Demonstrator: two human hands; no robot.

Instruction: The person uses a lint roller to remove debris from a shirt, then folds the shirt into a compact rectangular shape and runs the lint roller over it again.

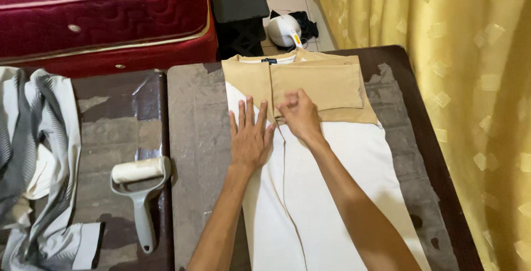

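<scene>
While the left hand [250, 138] presses flat, fingers spread, the right hand [298, 115] pinches the tan sleeve [318, 85]; the folded garment [332, 193] likely needs smoothing next.

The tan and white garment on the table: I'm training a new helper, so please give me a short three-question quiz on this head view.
1. True or false: the left hand lies flat on the garment.
2. What does the right hand pinch: A) the folded tan sleeve, B) the lint roller, C) the yellow curtain?
3. Which side of the garment is the lint roller on?

Key: 1 true; 2 A; 3 its left, on the worn table.
</scene>
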